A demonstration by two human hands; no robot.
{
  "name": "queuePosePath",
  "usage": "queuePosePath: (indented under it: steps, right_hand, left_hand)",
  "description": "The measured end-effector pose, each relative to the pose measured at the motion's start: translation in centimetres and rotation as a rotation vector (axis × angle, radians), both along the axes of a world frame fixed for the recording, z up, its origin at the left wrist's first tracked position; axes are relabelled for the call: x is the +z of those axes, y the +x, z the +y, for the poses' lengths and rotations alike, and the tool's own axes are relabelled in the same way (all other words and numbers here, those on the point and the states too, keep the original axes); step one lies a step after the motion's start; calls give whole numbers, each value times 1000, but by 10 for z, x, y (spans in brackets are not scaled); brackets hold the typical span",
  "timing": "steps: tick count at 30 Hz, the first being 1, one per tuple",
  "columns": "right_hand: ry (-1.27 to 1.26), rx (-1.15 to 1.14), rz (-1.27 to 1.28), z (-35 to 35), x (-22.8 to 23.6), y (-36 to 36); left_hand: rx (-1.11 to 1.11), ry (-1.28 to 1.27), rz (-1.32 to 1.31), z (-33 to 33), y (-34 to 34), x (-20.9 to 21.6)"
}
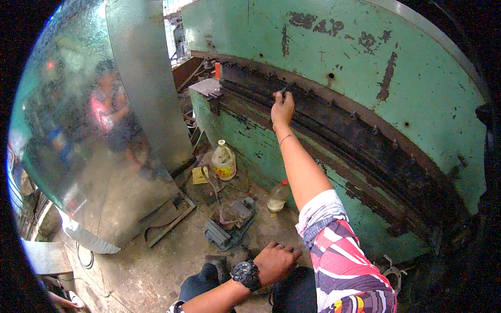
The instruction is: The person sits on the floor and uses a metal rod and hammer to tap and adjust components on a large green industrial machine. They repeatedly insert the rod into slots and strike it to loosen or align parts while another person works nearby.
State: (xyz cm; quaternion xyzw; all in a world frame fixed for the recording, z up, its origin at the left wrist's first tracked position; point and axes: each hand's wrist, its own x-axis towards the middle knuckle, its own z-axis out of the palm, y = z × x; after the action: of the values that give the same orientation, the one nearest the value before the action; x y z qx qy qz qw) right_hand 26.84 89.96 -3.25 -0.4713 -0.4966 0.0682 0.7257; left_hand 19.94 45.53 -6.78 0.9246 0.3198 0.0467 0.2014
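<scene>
My right hand [283, 108] reaches up to the long dark clamping bar [360, 125] of a large green metal machine [334, 31]. Its fingers are closed around a small dark piece by the row of bolts; most of that piece is hidden, so its kind does not show. My left hand [276, 263], with a black wristwatch [245, 275] at its wrist, lies over my bent knee. Its fingers hang loosely apart, slightly bent, with nothing in them.
Tall shiny sheet metal [141, 62] stands at the left, reflecting the room. On the concrete floor are a large bottle with a yellow label [224, 161], a red-capped bottle [278, 197], a dark grey tool-like unit [232, 224] and an angled metal strip [172, 224].
</scene>
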Motion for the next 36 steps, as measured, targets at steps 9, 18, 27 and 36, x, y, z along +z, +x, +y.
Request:
queuePosePath:
  steps: [9,18,27,36]
  right_hand:
    - [-41,-32,46,11,-4,-21]
    - [2,-38,-118,32,-7,8]
    - [-156,61,-438,-15,16,48]
    - [-112,22,-499,1,6,58]
  left_hand:
    - [14,13,-29,-3,-5,-5]
    - [-19,-9,5,-3,-3,-6]
    - [0,19,-16,-6,-6,-14]
    - [11,66,-47,-9,-10,-11]
